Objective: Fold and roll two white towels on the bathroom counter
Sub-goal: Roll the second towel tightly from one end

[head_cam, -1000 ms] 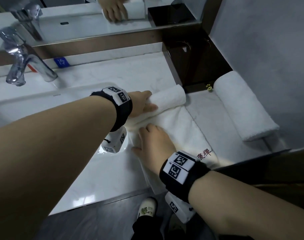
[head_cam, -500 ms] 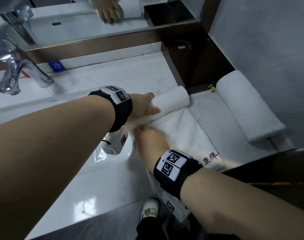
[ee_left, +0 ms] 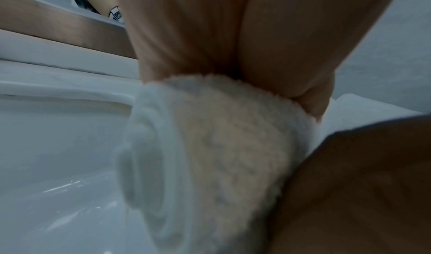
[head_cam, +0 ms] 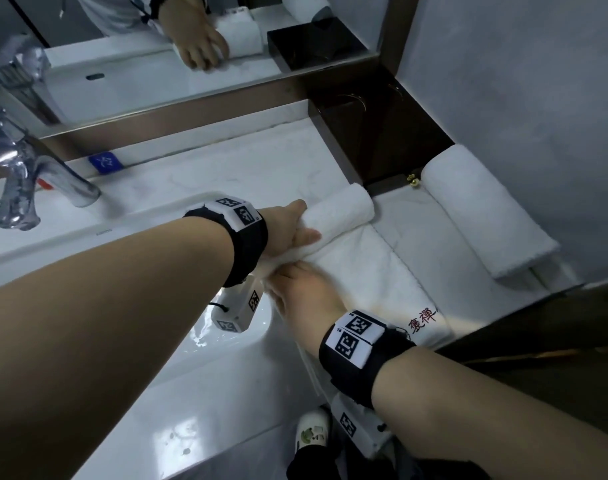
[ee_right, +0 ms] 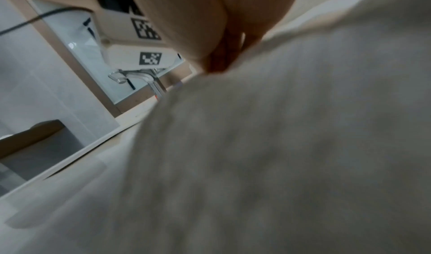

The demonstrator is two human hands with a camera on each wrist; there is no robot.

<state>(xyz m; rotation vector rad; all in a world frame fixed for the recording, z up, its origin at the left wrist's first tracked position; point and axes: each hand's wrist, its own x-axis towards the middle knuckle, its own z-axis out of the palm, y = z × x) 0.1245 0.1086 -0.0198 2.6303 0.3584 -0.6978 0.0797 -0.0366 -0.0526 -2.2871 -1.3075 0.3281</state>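
Rolling has advanced a little since a second ago: the right hand (head_cam: 304, 292), earlier laid flat on the cloth, now sits up against the rolled part of the half-rolled towel (head_cam: 358, 258), beside the left hand (head_cam: 293, 228). Left fingers (ee_left: 310, 99) curl over the near end of the roll, thumb on top, gripping it; the left wrist view shows the spiral of the roll's end under the palm. Right fingers (ee_right: 224, 62) press into the towel at the foot of the roll; whether they pinch it or only push cannot be told. This towel lies on the white table (head_cam: 226, 174), its unrolled tail with red lettering (head_cam: 423, 318) reaching the front edge. A finished rolled towel (head_cam: 482, 209) rests apart, against the grey wall. A chrome tap (head_cam: 25, 174) stands at left.
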